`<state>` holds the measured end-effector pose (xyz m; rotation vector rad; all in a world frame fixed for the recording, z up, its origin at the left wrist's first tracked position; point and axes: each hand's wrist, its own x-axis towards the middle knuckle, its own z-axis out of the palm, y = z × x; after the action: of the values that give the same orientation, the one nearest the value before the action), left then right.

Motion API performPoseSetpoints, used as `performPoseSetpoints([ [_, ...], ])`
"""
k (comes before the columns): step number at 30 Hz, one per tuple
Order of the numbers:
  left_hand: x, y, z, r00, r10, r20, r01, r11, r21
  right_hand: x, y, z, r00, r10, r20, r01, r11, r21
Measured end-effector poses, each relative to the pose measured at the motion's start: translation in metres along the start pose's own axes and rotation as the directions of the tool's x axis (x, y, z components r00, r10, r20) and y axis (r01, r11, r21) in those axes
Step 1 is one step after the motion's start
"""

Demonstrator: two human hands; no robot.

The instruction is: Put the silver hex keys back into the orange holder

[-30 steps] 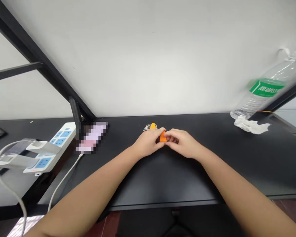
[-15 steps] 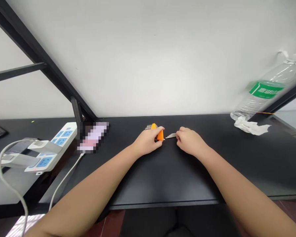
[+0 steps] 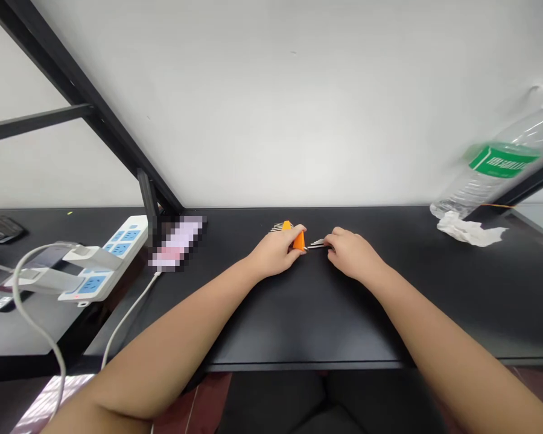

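Observation:
My left hand (image 3: 276, 250) is closed around an orange hex key holder (image 3: 299, 241) on the black desk. Several metal key ends (image 3: 278, 227) stick out on the holder's far left side. Facing it, my right hand (image 3: 350, 253) pinches a few thin metal hex keys (image 3: 317, 243) between thumb and fingers. Their free ends point left, close by the holder's right edge; whether they touch it I cannot tell. The palm hides the rest of the holder, and the right fingers cover the keys' other ends.
A white power strip (image 3: 111, 253) with plugged-in chargers lies at left, near a blurred-out phone (image 3: 178, 243) on a white cable (image 3: 129, 310). At right a clear bottle (image 3: 502, 160) leans by the wall, with crumpled tissue (image 3: 470, 230) below. A black metal frame (image 3: 113, 141) rises at left.
The view has shifted slightly, so the scene sits a little further right. My right fingers have loosened a bit around the keys, whose ends are now nearer the orange holder.

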<state>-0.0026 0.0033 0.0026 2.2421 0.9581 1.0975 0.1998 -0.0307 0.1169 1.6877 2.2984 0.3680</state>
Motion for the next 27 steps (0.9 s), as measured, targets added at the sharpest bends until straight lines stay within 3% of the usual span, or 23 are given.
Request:
performPoseSetpoints([
  [5, 0.001, -0.002, 0.002, 1.000, -0.012, 0.004, 0.012, 1.000, 0.010, -0.003, -0.003, -0.002, 0.999, -0.003, 0.034, 0.004, 0.999, -0.033],
  [8, 0.001, -0.004, 0.001, 1.000, -0.011, 0.002, 0.011, 1.000, 0.017, -0.006, -0.003, -0.003, 0.999, 0.015, 0.035, -0.017, 0.997, 0.069],
  [12, 0.001, -0.005, 0.001, 1.000, -0.013, -0.012, 0.013, 1.000, 0.014, -0.007, 0.003, -0.006, 0.989, -0.096, -0.111, 0.127, 0.938, 0.323],
  [15, 0.002, -0.005, 0.000, 1.000, -0.021, -0.017, 0.021, 1.000, 0.004, -0.007, 0.006, -0.008, 0.968, -0.119, -0.221, 0.204, 0.886, 0.417],
  [20, 0.002, -0.004, -0.001, 0.999, -0.033, -0.016, 0.033, 0.999, -0.011, -0.008, 0.005, -0.012, 0.942, -0.102, -0.320, 0.242, 0.867, 0.435],
  [27, 0.001, -0.002, 0.001, 0.999, 0.027, 0.026, -0.024, 0.995, -0.100, -0.008, 0.004, -0.009, 0.884, -0.207, -0.420, 0.384, 0.834, 0.397],
])
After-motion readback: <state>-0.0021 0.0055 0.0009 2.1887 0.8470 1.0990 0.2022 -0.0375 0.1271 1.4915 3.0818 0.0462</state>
